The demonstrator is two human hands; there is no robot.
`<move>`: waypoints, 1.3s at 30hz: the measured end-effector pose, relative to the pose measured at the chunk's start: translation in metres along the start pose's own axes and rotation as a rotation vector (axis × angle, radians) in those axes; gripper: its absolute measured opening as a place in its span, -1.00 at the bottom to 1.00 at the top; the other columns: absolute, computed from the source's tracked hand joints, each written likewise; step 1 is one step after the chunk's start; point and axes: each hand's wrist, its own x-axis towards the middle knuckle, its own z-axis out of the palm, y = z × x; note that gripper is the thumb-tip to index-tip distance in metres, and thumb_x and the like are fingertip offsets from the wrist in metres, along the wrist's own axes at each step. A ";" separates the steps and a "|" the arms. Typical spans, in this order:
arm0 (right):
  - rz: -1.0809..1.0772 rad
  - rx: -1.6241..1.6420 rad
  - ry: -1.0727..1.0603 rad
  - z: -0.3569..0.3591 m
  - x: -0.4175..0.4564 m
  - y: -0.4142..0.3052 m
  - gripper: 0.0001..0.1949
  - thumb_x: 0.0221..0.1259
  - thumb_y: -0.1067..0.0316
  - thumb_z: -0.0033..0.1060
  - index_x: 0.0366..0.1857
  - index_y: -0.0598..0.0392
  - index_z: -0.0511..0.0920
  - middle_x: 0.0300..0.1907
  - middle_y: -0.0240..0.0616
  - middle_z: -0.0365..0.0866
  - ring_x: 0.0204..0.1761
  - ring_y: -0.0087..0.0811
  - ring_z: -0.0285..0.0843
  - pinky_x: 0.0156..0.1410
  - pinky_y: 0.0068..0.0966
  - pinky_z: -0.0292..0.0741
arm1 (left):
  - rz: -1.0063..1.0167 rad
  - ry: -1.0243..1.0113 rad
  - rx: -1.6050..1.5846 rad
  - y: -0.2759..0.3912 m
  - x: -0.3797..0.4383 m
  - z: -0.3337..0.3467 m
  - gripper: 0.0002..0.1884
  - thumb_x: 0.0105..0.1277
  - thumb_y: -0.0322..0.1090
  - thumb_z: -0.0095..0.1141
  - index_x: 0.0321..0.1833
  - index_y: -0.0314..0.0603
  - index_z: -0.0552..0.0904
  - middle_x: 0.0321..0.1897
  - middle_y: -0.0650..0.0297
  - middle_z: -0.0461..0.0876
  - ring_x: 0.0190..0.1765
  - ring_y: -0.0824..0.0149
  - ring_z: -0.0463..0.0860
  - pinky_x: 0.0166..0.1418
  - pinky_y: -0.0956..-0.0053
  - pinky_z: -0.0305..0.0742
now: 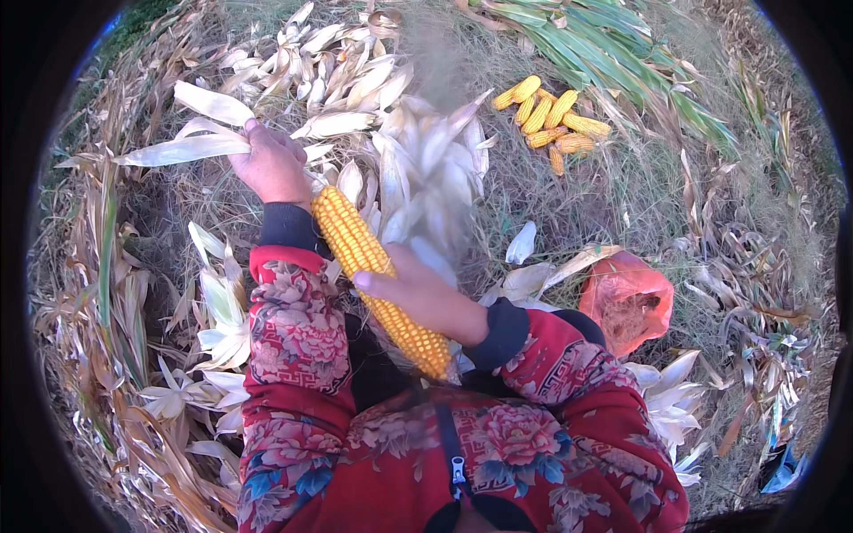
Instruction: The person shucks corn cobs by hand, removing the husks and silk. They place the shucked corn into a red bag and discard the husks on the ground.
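Observation:
A husked yellow ear of corn [380, 280] lies slantwise across my lap, its kernels bare along its length. My right hand [426, 293] is closed around its middle, thumb on top. Beyond the cob's upper left end, my left hand [273, 160] grips pale corn husk leaves [193, 150] that stick out to the left. The fingers of this hand are partly hidden. Several husked cobs [550, 116] rest in a small heap on the ground at the upper right. Loose whitish husks [426, 153] lie in front of me, partly blurred.
A red plastic bag [623, 303] with brownish fibres inside sits to my right. Green corn leaves [600, 60] are piled at the upper right. Dry stalks and leaves [126, 286] line the left side, and more husks [223, 320] lie beside my left sleeve.

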 end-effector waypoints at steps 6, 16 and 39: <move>0.507 0.407 -0.308 -0.009 -0.049 -0.019 -0.53 0.37 0.03 0.06 0.13 0.18 0.30 -0.30 -0.31 0.46 -0.45 -0.53 0.53 -0.39 -0.57 0.50 | 0.056 0.587 -0.100 0.067 0.154 -0.177 -0.86 0.36 -0.39 -0.04 -0.16 -0.28 0.34 -0.63 0.32 0.36 -0.62 0.39 0.36 -0.54 0.42 0.37; -0.003 0.773 0.427 -0.173 0.019 0.004 -0.57 0.44 0.07 -0.07 0.10 0.27 0.39 -0.02 -0.06 0.56 -0.02 -0.25 0.58 0.13 -0.37 0.52 | -0.139 0.509 1.159 0.106 0.091 -0.546 -0.45 0.15 -0.22 0.33 0.05 -0.55 0.46 -0.21 -0.01 0.61 -0.33 0.17 0.65 -0.29 0.34 0.58; 0.106 -0.958 -0.397 -0.041 0.009 0.167 -0.53 0.16 0.18 0.21 0.12 0.17 0.46 0.05 0.04 0.56 -0.01 -0.05 0.59 0.12 -0.28 0.51 | -0.403 -1.025 1.584 -0.012 0.025 -0.299 -0.53 0.29 0.04 0.16 -0.04 -0.29 0.61 -0.20 0.08 0.67 -0.10 0.21 0.66 0.03 0.33 0.53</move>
